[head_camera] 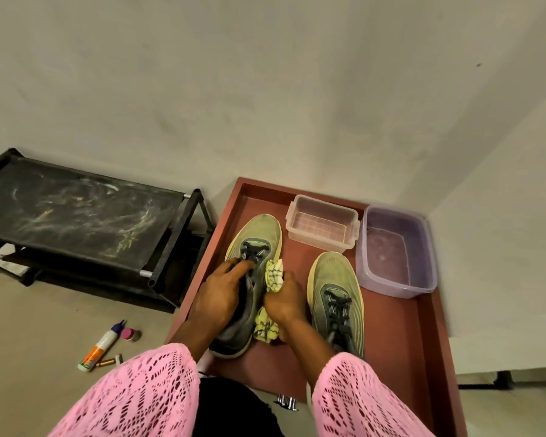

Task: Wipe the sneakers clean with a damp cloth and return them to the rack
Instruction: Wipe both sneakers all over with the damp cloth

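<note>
Wiping went on in the red tray [423, 335]: left hand [221, 291] gripped the near sneaker [259, 234], right hand [286, 302] clutched the damp cloth [273, 272] against its side; short firm strokes would serve best.

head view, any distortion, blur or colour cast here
Head view: wide-angle bending curves the black fabric shoe rack and red-brown tray; pink lace sleeves look soft at the bottom edge; dim, yellowish light; both hands and yellow checked cloth stay fairly sharp.

Left hand [223, 287], right hand [284, 299]: both curled.
</note>
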